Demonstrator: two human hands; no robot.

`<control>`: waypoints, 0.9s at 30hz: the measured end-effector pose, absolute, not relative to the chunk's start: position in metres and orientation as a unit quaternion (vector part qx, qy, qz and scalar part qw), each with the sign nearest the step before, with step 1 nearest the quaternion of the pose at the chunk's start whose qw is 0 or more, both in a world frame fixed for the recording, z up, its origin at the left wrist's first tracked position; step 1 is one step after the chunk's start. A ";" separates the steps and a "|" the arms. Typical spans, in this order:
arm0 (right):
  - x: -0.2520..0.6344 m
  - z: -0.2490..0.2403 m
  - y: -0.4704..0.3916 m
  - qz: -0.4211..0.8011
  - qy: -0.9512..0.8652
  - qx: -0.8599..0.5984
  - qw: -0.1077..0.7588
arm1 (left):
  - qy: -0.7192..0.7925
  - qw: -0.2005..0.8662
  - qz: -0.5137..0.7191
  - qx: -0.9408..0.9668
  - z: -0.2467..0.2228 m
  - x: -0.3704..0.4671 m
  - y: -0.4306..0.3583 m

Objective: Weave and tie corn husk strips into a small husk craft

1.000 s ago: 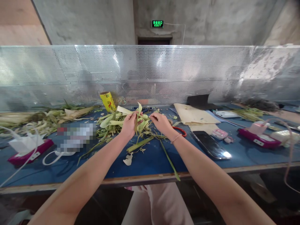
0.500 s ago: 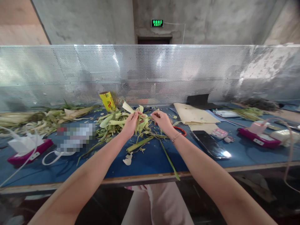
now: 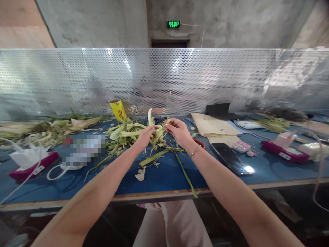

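Note:
Between my hands is a pale green leaf strip [image 3: 150, 116], like corn husk, its broad end standing up. My left hand [image 3: 147, 136] is closed on it near the lower part. My right hand [image 3: 178, 130] pinches the strip's other end at the right, thumb against fingers. Under and left of my left hand lies a heap of green husk strips [image 3: 119, 133]. A thick green stalk piece [image 3: 153, 157] and a white scrap [image 3: 140, 174] rest nearer me, and a long thin green stem [image 3: 186, 175] reaches over the table edge.
A yellow tube [image 3: 118, 110] stands behind the heap. Purple power strips [image 3: 34, 166] with cables sit at both sides. Right of my arm are a black phone [image 3: 232, 158], a pink case [image 3: 241, 146] and brown paper [image 3: 213, 124]. A perforated metal screen [image 3: 164, 79] closes the back.
The strip's broad end has swung from leaning left to standing upright. My right hand has turned and now pinches the strip's right end; my left hand has shifted slightly.

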State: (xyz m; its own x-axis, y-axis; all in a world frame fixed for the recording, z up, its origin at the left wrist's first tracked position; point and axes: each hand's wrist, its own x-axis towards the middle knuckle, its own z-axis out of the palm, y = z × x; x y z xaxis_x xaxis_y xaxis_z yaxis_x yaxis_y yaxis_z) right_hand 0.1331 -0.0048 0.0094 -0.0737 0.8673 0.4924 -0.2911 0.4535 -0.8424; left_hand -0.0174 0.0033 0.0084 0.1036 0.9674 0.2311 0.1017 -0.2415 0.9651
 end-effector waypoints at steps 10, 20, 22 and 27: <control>0.135 0.005 -0.002 0.412 -0.627 -0.262 0.607 | 0.425 0.398 0.553 0.595 0.009 -0.019 0.004; 0.146 0.011 -0.021 -0.072 -0.879 -0.262 0.392 | 0.410 0.548 0.443 0.579 0.013 -0.019 -0.005; 0.144 0.009 -0.021 -0.084 -0.889 -0.280 0.352 | 0.402 0.557 0.449 0.571 0.013 -0.019 -0.005; 0.141 0.004 -0.010 -0.049 -0.882 -0.306 0.354 | 0.377 0.614 0.471 0.508 0.017 -0.022 -0.003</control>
